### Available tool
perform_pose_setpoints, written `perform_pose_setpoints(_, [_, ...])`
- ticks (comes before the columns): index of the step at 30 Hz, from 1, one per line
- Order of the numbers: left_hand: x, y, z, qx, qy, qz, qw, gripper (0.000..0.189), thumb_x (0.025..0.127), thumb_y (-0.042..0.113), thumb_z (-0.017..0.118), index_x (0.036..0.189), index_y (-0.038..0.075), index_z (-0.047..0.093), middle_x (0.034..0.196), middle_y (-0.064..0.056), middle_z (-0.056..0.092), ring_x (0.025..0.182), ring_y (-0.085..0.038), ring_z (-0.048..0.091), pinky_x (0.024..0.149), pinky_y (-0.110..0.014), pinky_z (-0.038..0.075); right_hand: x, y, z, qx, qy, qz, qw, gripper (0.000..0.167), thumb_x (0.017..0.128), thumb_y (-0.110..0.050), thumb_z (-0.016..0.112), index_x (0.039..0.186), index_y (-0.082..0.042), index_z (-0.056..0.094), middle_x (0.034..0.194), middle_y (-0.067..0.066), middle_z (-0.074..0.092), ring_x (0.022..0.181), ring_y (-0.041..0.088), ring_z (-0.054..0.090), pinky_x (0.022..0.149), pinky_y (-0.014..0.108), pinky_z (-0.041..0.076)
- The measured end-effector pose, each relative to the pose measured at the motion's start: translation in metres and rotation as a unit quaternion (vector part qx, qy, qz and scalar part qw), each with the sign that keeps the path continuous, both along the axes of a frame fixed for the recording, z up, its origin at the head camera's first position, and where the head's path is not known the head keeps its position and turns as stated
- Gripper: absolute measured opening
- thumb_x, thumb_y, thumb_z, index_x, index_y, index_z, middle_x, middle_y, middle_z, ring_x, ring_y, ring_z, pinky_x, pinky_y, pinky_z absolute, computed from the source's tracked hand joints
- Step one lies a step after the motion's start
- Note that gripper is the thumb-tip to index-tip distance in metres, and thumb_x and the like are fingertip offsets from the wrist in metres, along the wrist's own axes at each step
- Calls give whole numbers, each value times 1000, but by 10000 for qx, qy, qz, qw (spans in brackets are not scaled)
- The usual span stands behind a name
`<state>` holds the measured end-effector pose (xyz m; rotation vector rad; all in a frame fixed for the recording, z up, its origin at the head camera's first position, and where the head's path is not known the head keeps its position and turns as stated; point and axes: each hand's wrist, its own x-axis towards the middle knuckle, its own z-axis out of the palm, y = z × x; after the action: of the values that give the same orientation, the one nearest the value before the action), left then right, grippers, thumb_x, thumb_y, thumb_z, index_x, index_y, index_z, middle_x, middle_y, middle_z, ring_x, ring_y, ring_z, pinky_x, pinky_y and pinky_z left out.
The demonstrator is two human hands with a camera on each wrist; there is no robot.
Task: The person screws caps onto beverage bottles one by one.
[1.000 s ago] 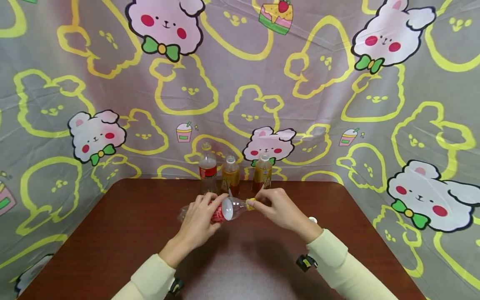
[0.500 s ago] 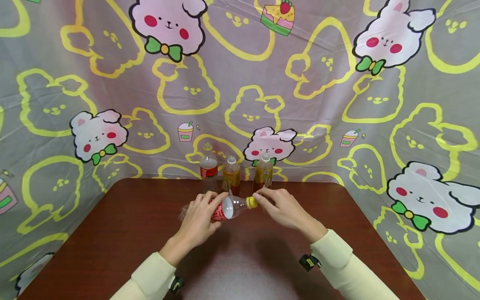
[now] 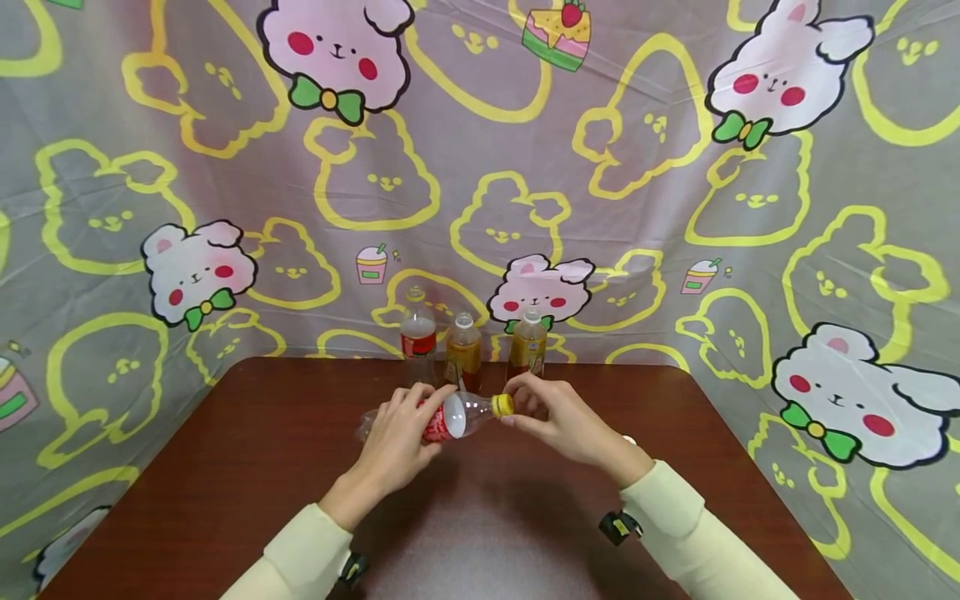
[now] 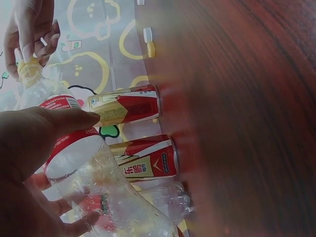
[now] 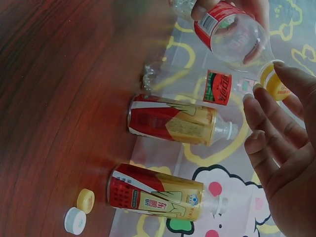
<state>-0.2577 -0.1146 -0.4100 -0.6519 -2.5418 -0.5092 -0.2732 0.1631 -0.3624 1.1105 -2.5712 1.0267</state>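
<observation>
My left hand (image 3: 397, 433) grips a clear plastic bottle (image 3: 474, 412) with a red label, holding it on its side above the table. Its neck points right and carries a yellow cap (image 3: 502, 406). At that end is my right hand (image 3: 566, 423), with thumb and fingertips around the cap; in the right wrist view the thumb touches the cap's (image 5: 276, 86) edge and the other fingers spread below. Inside the held bottle (image 4: 113, 182) there are droplets, seen in the left wrist view. Part of its label is hidden under my left fingers.
Behind my hands stand an uncapped clear bottle (image 3: 417, 337) with a red label and two yellow-and-red bottles (image 3: 462, 354). A loose yellow cap (image 5: 85, 201) and white cap (image 5: 75, 220) lie on the brown table (image 3: 247, 467). A patterned cloth (image 3: 480, 125) hangs around the table.
My right fingers came off the cap toward the right, then moved back around it with the thumb lower. My left hand and the bottle have stayed in place.
</observation>
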Motion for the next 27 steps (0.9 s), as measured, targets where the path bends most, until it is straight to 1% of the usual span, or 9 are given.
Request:
perform_pose_setpoints(8, [-2,0,1,-18,-47,4,10000,88,68,19,96,146,26,55,124,-6,60,110,-29,54,89,-52,48,-2,-4,2,-47,-70,-82,9999,21,93,-24,77,108,-15,65,81,-10,68,69,8,60,63,28,52])
perform_pose_setpoints(11, [-2,1,2,-36,-5,-18,10000,88,69,20,96,146,26,55,125,-6,60,111,-30,54,89,-53,48,-2,-7,1,136,64,-313,9994,15,100,-32,68,96,-18,66,70,-11,62,60,6,54,55,26,47])
perform_pose_setpoints(13, [-1,3,3,-61,46,-66,9999,87,69,20,96,146,26,55,125,-6,60,111,-31,54,89,-53,48,-3,-9,-1,324,256,-573,9975,29,104,-39,60,81,-21,63,60,-12,52,53,5,47,51,24,41])
perform_pose_setpoints(16, [0,5,5,-99,100,-131,9998,86,69,20,96,146,25,55,125,-6,60,112,-31,55,89,-54,48,-3,-12,-4,570,582,-1025,9914,52,108,-47,46,61,-25,51,51,-12,36,47,6,38,47,24,32])
perform_pose_setpoints(20, [0,5,5,-151,77,-131,9998,86,70,22,96,145,25,56,126,-6,60,113,-31,55,90,-54,49,-3,-13,-5,643,589,-1330,9873,62,107,-54,40,53,-24,44,48,-12,30,46,7,35,47,26,29])
perform_pose_setpoints(21, [-1,5,5,-159,67,-124,9998,86,70,23,96,146,26,56,126,-6,60,113,-31,55,90,-54,49,-3,-12,-4,623,527,-1319,9879,62,107,-56,41,54,-24,45,49,-12,31,47,7,35,47,26,30])
perform_pose_setpoints(23, [-1,3,4,-153,36,-110,9998,85,70,23,95,146,25,56,126,-6,60,112,-31,55,91,-54,49,-3,-10,-3,526,371,-1151,9913,54,106,-55,44,63,-26,58,53,-15,40,51,5,42,51,26,36])
perform_pose_setpoints(25, [-2,1,4,-142,11,-77,9999,86,70,24,96,146,25,55,126,-6,60,112,-31,55,91,-53,49,-3,-9,-1,360,217,-854,9955,38,104,-53,52,84,-26,70,64,-17,53,58,5,50,56,27,43])
perform_pose_setpoints(27, [-3,-1,3,-127,-2,-32,9999,86,69,24,96,146,25,55,125,-6,60,111,-30,55,91,-53,49,-4,-7,-1,163,103,-522,9984,27,101,-47,61,110,-24,70,78,-16,63,67,6,57,62,30,50])
